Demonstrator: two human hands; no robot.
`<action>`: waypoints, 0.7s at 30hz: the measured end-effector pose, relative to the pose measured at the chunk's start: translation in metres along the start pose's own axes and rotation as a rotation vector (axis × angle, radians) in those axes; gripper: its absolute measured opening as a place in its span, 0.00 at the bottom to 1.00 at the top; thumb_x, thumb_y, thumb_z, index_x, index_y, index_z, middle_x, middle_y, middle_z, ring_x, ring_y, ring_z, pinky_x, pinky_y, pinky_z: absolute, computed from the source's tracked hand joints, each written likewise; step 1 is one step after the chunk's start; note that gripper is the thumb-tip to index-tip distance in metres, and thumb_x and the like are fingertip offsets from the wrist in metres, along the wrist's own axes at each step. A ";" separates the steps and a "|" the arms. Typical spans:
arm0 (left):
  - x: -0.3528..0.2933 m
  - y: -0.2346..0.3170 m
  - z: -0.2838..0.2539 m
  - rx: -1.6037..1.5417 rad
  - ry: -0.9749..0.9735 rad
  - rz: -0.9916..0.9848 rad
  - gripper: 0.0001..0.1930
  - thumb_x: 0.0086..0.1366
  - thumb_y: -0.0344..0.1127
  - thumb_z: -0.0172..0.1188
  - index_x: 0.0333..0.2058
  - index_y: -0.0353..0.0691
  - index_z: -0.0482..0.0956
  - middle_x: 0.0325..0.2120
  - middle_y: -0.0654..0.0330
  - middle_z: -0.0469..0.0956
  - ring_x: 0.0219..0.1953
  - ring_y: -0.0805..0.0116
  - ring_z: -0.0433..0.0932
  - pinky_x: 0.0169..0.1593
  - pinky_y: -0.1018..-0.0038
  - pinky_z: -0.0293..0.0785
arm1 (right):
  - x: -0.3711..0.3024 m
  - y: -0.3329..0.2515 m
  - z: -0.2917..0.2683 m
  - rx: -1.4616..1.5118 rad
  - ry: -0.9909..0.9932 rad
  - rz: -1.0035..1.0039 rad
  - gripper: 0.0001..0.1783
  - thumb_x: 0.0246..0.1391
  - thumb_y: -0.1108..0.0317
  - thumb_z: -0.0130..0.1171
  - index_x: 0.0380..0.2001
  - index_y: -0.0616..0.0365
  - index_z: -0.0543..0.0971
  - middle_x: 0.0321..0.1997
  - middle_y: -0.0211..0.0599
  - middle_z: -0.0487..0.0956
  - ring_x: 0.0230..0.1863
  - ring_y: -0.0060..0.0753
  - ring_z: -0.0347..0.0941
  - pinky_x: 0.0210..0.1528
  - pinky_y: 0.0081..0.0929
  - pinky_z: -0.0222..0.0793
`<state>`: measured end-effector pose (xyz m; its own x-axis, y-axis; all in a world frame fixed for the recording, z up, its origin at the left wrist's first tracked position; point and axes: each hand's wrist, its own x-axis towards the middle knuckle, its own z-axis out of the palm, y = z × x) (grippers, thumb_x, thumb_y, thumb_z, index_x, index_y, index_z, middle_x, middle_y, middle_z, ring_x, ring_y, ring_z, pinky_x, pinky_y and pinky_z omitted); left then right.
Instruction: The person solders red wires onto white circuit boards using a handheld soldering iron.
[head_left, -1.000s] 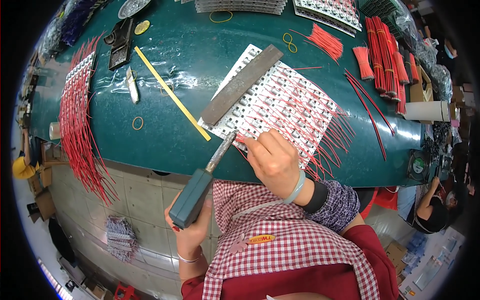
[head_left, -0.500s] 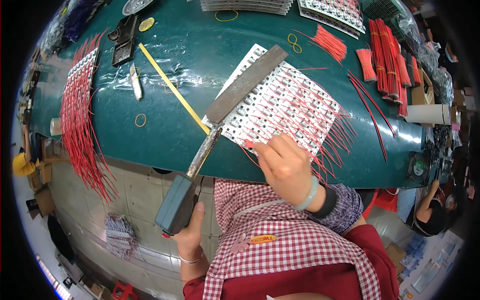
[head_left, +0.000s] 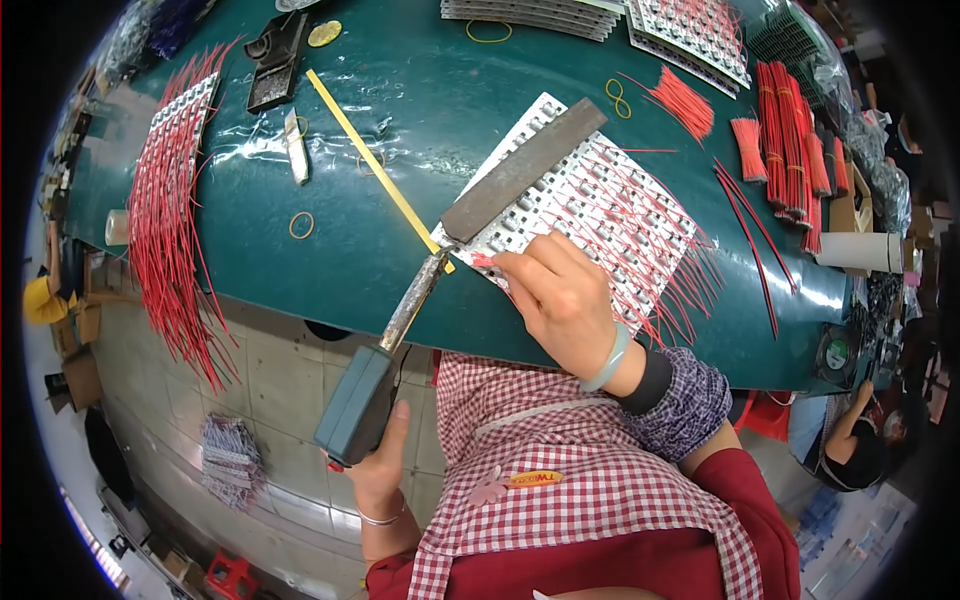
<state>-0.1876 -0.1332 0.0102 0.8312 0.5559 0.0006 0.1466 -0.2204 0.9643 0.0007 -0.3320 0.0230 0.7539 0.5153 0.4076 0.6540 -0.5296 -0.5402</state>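
My left hand (head_left: 382,465) is closed round the blue-green handle of a soldering gun (head_left: 355,400). Its metal shaft points up and away, with the tip at the board's near left corner. Thumb and fingers of my right hand (head_left: 568,300) pinch a red wire (head_left: 481,260) just right of the tip; whether tip and wire touch, I cannot tell. Under that hand lies a white circuit board panel (head_left: 548,108), with small dark components and rows of red wires trailing right. A dark flat metal bar (head_left: 525,170) rests slantwise across the panel.
A yellow strip (head_left: 365,155) lies left of the panel. Further left are a wired panel (head_left: 165,170), a knife-like tool (head_left: 296,148) and a black tray (head_left: 275,75). Red wire bundles (head_left: 785,140) and a white roll (head_left: 858,251) sit right; stacked boards (head_left: 530,12) stand behind.
My right hand has carried the pinched wire end left along the panel, closer to the soldering gun's tip. The whole view has shifted slightly; the left hand keeps its hold.
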 end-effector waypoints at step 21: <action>0.005 0.005 0.005 0.104 -0.082 -0.061 0.16 0.57 0.20 0.68 0.46 0.30 0.82 0.38 0.58 0.82 0.34 0.74 0.78 0.36 0.78 0.75 | 0.000 0.001 0.010 -0.038 -0.013 0.008 0.11 0.46 0.78 0.64 0.36 0.57 0.81 0.27 0.34 0.68 0.31 0.36 0.70 0.30 0.32 0.68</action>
<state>-0.1801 -0.1361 0.0136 0.8595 0.5043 -0.0832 0.2497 -0.2723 0.9293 0.0008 -0.3256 0.0153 0.7584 0.5192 0.3939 0.6500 -0.5588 -0.5149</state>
